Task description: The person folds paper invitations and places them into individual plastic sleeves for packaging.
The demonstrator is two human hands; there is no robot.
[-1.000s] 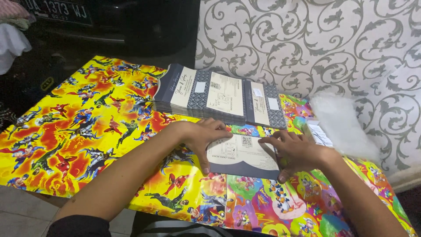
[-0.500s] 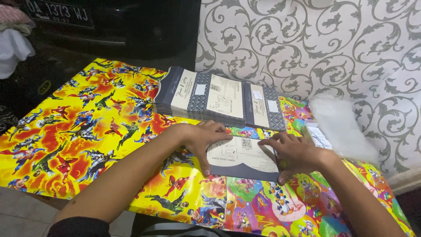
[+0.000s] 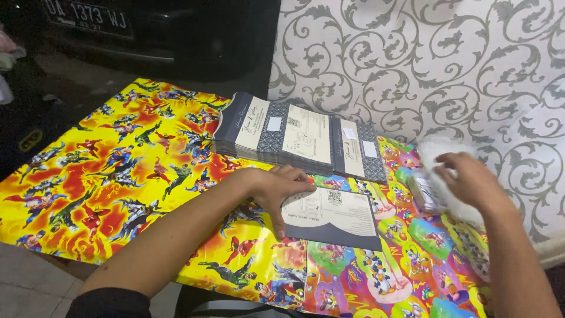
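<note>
A folded card [image 3: 335, 219], cream on top with a dark grey lower flap, lies on the bright cartoon-print table cover [image 3: 118, 176]. My left hand [image 3: 282, 191] rests flat on the card's left edge, fingers pressing it down. My right hand [image 3: 468, 179] is off to the right, over a pile of clear plastic sleeves [image 3: 438, 176], fingers curled on the top of the pile. Whether it grips a sleeve I cannot tell. Behind the card sits a stack of unfolded cards [image 3: 297, 138], dark grey and cream.
A wall with grey scroll-pattern paper [image 3: 424, 65] rises right behind the table. A dark vehicle [image 3: 159, 29] stands at the back left. The table's front edge drops to a tiled floor [image 3: 29, 282] at lower left.
My right hand has left the folded card and moved right to the plastic sleeves. My left hand stays on the card's left edge.
</note>
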